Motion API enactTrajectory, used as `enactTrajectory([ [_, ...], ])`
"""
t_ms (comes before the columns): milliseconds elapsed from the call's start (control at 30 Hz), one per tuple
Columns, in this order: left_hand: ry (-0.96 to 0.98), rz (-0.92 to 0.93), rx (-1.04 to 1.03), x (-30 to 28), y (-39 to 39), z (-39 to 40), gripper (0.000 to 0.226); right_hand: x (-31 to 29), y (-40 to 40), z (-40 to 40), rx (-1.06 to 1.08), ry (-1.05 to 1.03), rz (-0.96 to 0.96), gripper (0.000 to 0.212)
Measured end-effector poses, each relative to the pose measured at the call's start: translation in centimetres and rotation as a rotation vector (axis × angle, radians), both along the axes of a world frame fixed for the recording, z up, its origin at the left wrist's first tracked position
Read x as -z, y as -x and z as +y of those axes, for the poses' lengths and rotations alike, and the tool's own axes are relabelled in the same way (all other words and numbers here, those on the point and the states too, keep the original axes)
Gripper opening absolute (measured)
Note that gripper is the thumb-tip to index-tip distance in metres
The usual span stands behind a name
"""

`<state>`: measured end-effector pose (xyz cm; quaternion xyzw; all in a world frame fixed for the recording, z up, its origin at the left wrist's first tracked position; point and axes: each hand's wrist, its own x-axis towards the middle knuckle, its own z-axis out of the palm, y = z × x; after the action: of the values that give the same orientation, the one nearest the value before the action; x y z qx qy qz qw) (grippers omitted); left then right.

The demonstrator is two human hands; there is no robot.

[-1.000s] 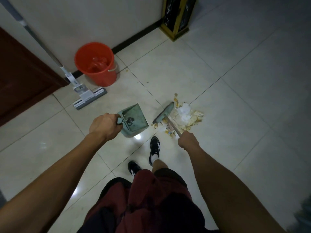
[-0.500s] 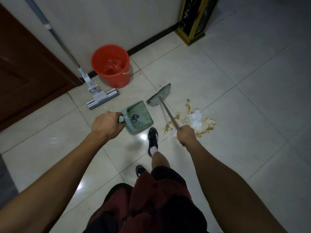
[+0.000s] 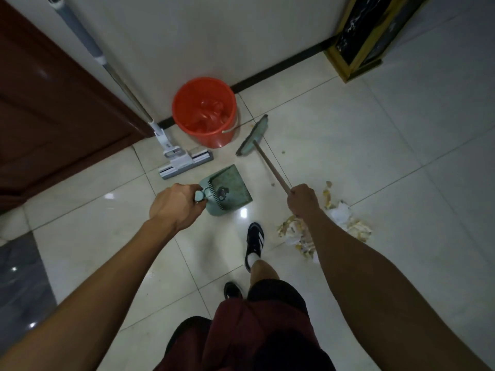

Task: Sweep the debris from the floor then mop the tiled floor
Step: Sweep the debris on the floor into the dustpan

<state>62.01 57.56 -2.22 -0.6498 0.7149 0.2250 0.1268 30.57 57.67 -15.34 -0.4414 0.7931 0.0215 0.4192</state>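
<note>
Moved since half a second ago: broom head [image 3: 253, 136], swung further from the debris pile [image 3: 325, 227] and now just beside the bucket; pile now sits by my right forearm.

Item, my left hand [image 3: 174, 204]: fingers curled round the handle of the green dustpan [image 3: 227, 190], pan mouth pointing away from me over the tiled floor [image 3: 375, 145].

Item, my right hand [image 3: 302, 200]: wrapped round the wooden broom stick.

Item, debris: torn paper and yellowish scraps, heaped on the floor right of my forward shoe [image 3: 254, 241]; a few stray specks near the stick.

Item, red bucket [image 3: 205, 111]: against the wall.

Item, mop [image 3: 184, 159]: head flat on the floor left of the bucket, shaft leaning by the brown door [image 3: 53, 111].
</note>
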Motion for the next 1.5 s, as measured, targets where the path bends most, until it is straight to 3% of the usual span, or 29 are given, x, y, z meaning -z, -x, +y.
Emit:
enactTrajectory([
  [267,-0.059,-0.014,-0.057,1.3,0.9,-5.7,0.019,1.0,-0.3,-11.6,-0.122,-0.084,-0.073,0.029],
  [533,-0.087,0.000,-0.074,1.5,1.7,-5.7,0.014,1.9,-1.4,-10.7,-0.092,-0.159,-0.035,0.029],
  [833,-0.024,0.012,0.055,1.5,1.1,-1.1,0.019,1.2,-1.2,1.9,-0.045,-0.218,0.041,0.025],
  [1167,0.051,0.026,0.169,1.5,-0.3,8.9,0.026,-0.6,-0.9,20.0,0.203,-0.253,0.093,0.023],
  [1500,0.046,0.015,0.275,1.5,3.4,15.4,0.023,-3.1,1.9,33.5,0.283,-0.275,0.122,0.022],
])
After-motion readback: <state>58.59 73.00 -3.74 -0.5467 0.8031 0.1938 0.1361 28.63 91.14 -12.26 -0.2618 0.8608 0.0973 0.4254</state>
